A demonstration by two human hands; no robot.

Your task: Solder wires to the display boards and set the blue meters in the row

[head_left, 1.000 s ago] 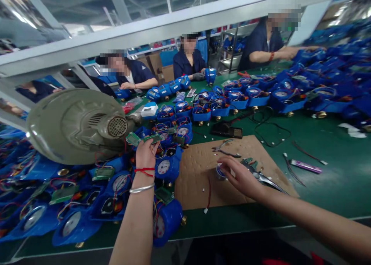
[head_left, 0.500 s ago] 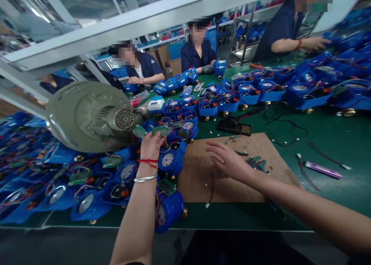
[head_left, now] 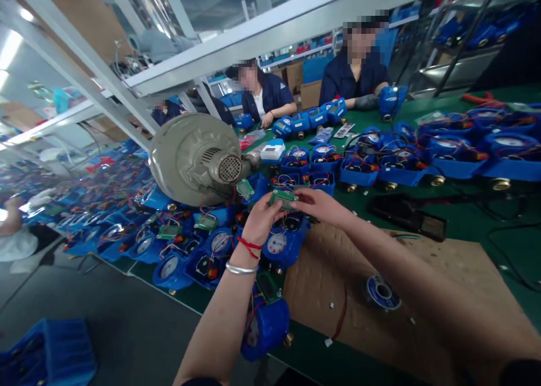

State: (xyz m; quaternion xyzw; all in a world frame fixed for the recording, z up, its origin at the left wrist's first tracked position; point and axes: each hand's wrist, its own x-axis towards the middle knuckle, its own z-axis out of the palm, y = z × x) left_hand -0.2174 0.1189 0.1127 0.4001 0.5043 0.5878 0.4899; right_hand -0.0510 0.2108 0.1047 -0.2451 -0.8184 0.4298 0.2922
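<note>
A small green circuit board is held between my two hands, above a blue meter with a round white dial and loose wires. My left hand, with a red string and a silver bangle at the wrist, pinches the board's left side. At its right end, the fingers of my right hand close on the board. Another blue meter with a board on top lies nearer the table edge. A cardboard sheet lies under my right forearm.
A grey-green blower stands behind my left hand. Many blue meters fill the left side; more line the back right. A solder spool and a black stand lie right. Co-workers sit opposite; a blue crate is on the floor.
My right hand has moved left from over the cardboard and taken hold of the board in my left hand. The view has swung left, bringing the floor crate into sight.
</note>
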